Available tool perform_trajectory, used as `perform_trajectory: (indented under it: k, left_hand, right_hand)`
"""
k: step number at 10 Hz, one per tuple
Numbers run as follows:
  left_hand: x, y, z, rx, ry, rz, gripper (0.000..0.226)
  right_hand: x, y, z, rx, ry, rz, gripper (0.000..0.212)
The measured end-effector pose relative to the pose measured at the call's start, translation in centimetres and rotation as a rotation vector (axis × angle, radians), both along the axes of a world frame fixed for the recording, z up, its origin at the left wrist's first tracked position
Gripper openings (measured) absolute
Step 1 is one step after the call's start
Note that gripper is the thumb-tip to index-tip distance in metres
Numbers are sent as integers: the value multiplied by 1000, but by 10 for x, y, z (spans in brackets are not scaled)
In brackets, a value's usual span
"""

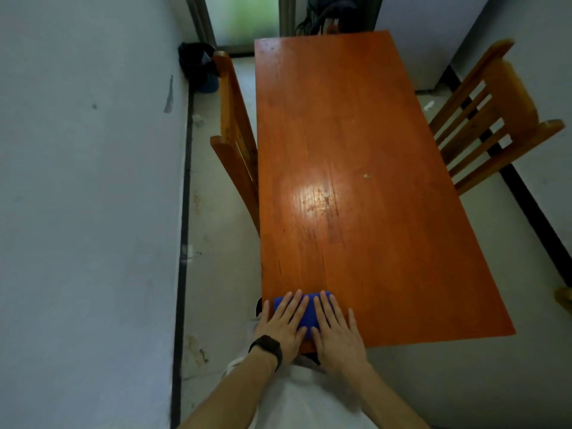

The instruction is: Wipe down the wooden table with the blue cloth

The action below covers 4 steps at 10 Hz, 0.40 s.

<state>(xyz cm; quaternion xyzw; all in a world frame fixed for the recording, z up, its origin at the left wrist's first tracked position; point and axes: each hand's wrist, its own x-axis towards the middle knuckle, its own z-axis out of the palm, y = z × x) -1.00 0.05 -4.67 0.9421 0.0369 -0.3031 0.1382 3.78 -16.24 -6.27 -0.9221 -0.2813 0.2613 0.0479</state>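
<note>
So this looks like the very start of the wipe: the blue cloth [309, 311] sits folded at the wooden table [387, 258]'s near-left corner, right by the near edge. The left hand [283, 323] and right hand [335, 329] are side by side on top of it, fingers straight and flat, pressing down rather than gripping. Most of the table looks untouched imo. There are smudges [318, 199] in the glare patch around the table's middle and a little crumb [366, 175] toward its right side. Next move probably needs steady downward pressure and a long push toward the table's far end, then over across the right half.
</note>
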Motion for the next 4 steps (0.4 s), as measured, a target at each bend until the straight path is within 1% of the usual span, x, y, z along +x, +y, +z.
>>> perform_trajectory:
  k: [1, 2, 3, 4]
  left_hand:
    - [1, 1, 2, -10, -31, 29, 71]
    - [2, 2, -7, 38, -76, 22, 71]
    - [1, -3, -1, 21, 4, -21, 65]
    - [-1, -6, -4, -19, -30, 11, 62]
  right_hand:
    - [2, 1, 14, -25, 110, -53, 67]
    - [11, 1, 20, -8, 85, -61, 67]
    - [16, 2, 30, -29, 192, -13, 69]
    - [41, 6, 56, -6, 372, -100, 66]
